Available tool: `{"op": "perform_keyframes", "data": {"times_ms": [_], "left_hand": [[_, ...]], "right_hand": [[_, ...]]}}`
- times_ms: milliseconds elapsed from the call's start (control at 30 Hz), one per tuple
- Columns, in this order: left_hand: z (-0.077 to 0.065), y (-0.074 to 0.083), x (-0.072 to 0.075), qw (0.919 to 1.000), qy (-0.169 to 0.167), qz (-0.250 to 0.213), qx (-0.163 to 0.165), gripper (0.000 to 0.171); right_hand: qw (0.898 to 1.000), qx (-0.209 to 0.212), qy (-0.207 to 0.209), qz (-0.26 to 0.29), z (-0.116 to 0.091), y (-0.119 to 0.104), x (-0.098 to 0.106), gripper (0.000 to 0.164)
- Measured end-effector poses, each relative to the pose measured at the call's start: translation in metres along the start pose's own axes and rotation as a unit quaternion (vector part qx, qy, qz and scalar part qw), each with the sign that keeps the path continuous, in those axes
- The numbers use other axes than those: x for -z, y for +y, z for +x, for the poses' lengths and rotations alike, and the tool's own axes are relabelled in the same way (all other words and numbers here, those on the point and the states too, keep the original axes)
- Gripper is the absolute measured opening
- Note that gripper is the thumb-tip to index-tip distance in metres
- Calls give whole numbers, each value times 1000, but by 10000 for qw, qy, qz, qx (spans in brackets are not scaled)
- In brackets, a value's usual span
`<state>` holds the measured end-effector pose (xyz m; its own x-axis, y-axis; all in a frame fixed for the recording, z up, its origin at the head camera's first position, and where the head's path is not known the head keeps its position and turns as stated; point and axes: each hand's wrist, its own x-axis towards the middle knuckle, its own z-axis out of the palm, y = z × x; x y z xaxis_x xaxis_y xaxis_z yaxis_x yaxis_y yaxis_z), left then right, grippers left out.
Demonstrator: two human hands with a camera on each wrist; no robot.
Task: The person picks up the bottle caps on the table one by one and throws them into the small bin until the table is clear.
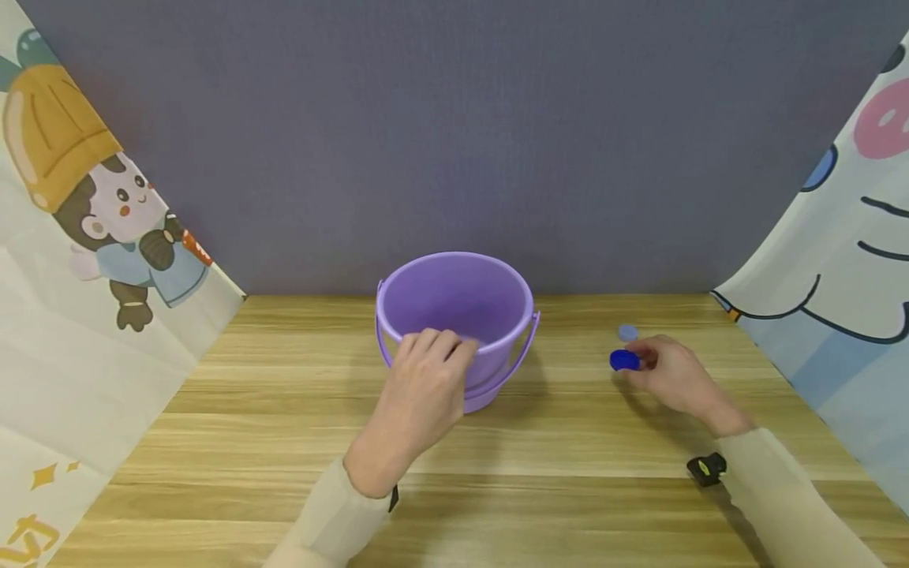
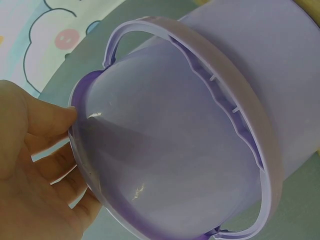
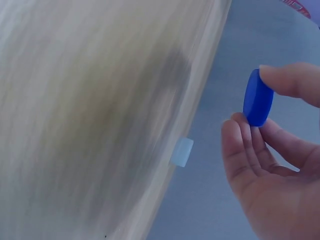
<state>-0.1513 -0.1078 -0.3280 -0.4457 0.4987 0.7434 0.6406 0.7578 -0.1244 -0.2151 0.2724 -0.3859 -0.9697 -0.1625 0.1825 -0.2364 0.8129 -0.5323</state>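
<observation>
A purple bucket [image 1: 500, 359] stands upright at the middle of the table, its handle hanging down on the near side. At its front rim is my left hand [image 1: 429, 379], thumb and fingers pinching the edge; the left wrist view shows the thumb tip at the rim [image 2: 82, 165]. Over on the right, my right hand [image 1: 675, 375] holds a dark blue bottle cap [image 3: 259, 100] between thumb and fingertips, raised above the table. Just behind it a pale, light blue cap [image 1: 627, 332] lies on the wood. The bucket's bottom inside is hidden from the head view.
The wood-grain table [image 1: 284, 426] ends at a dark grey wall panel [image 1: 454, 142]. Printed cloths with cartoon figures hang at the left [image 1: 64, 363] and right sides. A black strap piece [image 1: 706, 469] sits at my right cuff.
</observation>
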Motion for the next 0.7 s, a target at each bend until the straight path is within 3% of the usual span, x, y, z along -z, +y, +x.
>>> {"op": "perform_keyframes", "data": {"times_ms": [267, 700], "left_hand": [[1, 0, 0, 9999, -98, -12, 53, 28], [0, 0, -2, 10000, 15, -39, 17, 27]], "right_hand": [[9998, 110, 139, 65, -2, -5, -2, 50], [9985, 348, 349, 254, -6, -20, -5, 50]]}}
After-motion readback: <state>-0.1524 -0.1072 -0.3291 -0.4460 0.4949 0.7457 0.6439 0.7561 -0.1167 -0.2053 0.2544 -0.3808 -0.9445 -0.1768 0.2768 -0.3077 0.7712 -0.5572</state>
